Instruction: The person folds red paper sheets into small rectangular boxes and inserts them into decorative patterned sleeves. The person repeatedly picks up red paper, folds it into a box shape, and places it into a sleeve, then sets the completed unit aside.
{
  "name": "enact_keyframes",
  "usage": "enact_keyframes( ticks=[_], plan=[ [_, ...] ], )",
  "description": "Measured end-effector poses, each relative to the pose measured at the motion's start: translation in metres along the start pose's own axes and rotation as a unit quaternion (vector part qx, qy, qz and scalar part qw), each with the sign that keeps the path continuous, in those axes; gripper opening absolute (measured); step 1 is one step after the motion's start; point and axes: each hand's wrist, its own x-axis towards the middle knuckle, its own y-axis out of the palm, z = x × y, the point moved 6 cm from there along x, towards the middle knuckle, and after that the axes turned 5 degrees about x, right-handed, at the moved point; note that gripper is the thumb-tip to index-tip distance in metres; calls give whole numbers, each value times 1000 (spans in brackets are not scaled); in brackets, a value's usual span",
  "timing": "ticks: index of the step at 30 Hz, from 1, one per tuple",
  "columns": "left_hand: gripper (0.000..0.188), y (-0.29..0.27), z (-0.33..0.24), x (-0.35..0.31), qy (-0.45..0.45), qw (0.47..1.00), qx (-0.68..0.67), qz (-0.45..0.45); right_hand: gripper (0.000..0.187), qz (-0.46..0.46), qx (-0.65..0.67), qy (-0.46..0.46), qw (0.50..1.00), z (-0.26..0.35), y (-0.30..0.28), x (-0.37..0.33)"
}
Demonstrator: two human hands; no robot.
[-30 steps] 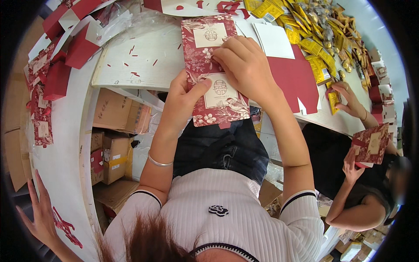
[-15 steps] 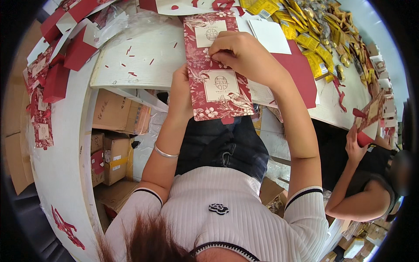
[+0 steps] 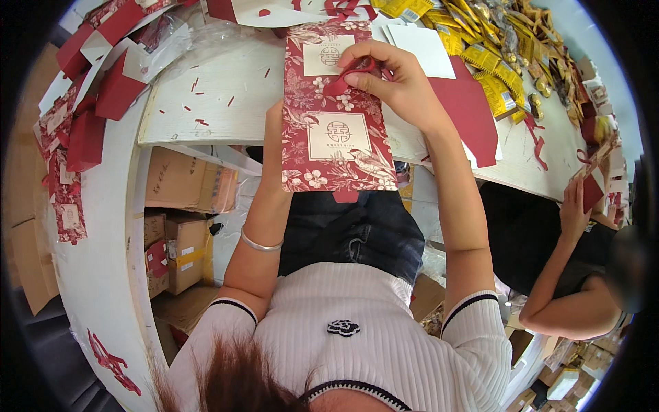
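My left hand [image 3: 274, 134] holds a red printed box card [image 3: 295, 154] by its left side; the fingers are hidden behind it. The card bears white flowers, birds and two cream panels, and a small plain red tab sticks out below its lower edge. Over the card's front, between the two panels, my right hand [image 3: 398, 82] pinches a dark red ribbon [image 3: 338, 86] between thumb and fingers. The ribbon curls against the card's face. Whether it passes through the card cannot be seen.
On the white table [image 3: 199, 75] lie red scraps and, to the right, plain red card sheets [image 3: 467, 113] with white ones. Yellow packets [image 3: 491, 69] are heaped at the far right. Red boxes [image 3: 120, 82] stand left. A co-worker's hand [image 3: 574, 209] holds a red box at right.
A dark red ribbon now shows in my right hand, which has opened out slightly from a tight pinch. The card has shifted a little left. The co-worker's hand has moved right with its box.
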Motion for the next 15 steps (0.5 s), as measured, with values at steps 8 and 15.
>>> enact_keyframes(
  ticks=[8,15],
  plan=[
    [21,-1,6,-5,-16,999,-38,0,19,30,-4,33,999,-3,4,8],
    [21,-3,8,-7,-23,999,-21,-18,17,50,-36,24,998,1,7,8]
  ],
)
